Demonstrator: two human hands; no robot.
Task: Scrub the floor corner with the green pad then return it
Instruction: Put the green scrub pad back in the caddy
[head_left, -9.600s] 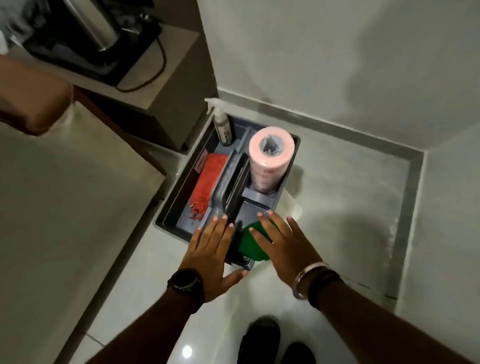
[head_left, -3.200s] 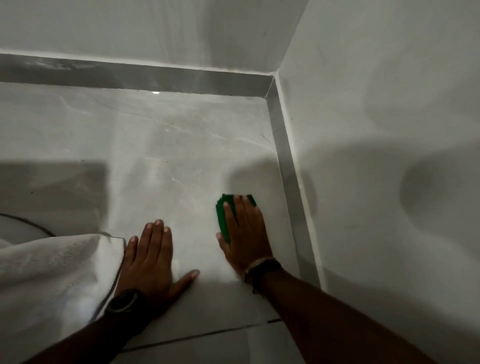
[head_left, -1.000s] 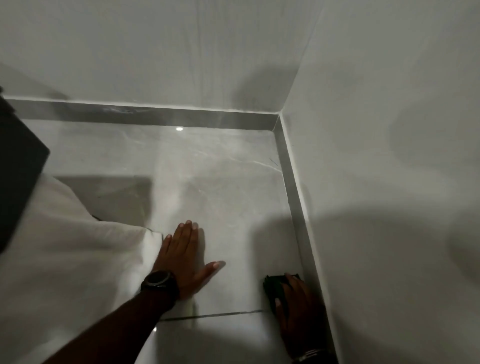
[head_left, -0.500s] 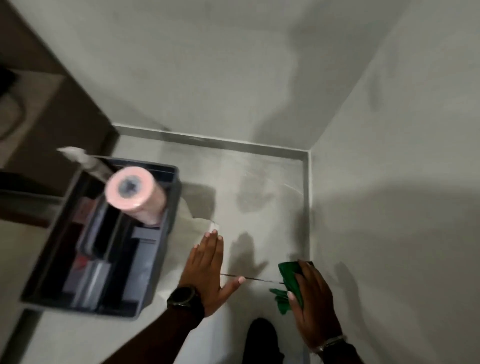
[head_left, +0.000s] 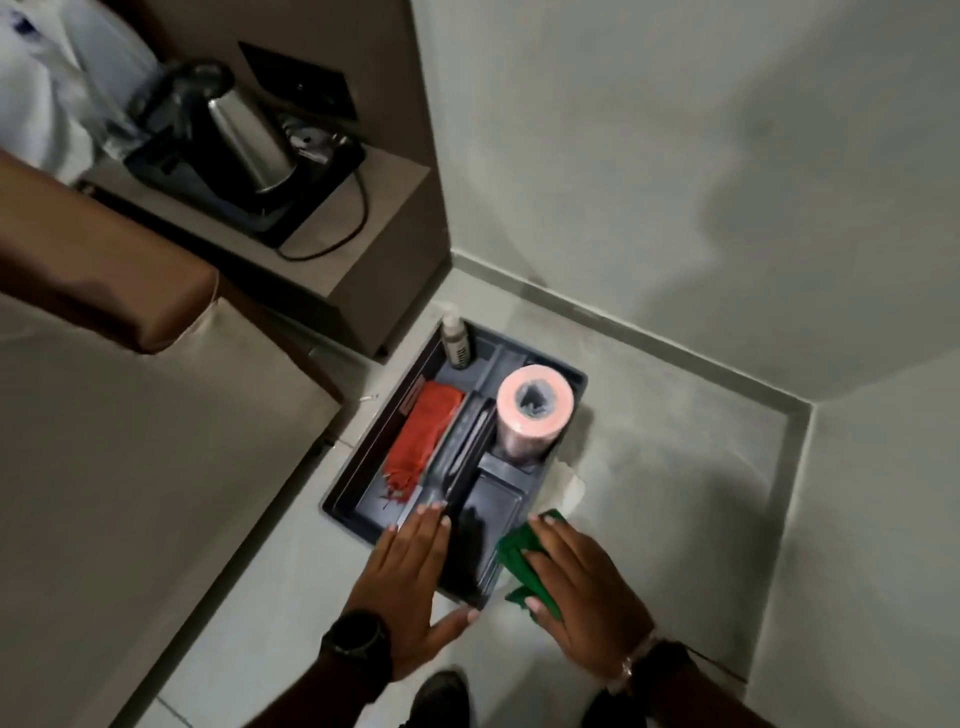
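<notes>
Apparently right hand (head_left: 582, 597) — green pad (head_left: 522, 564) at caddy (head_left: 363, 519) edge.

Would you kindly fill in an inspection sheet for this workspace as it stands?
Surface: pale tiled floor, no debris seen.
Job's things: green pad in right hand, at the caddy's near corner.
Clutter: pink roll, red cloth, spray bottle inside the caddy.
Grippers: left hand flat, open, over the caddy's near edge.
Cables: black cord from the kettle.
Surroundings: grey walls, a side table.
</notes>
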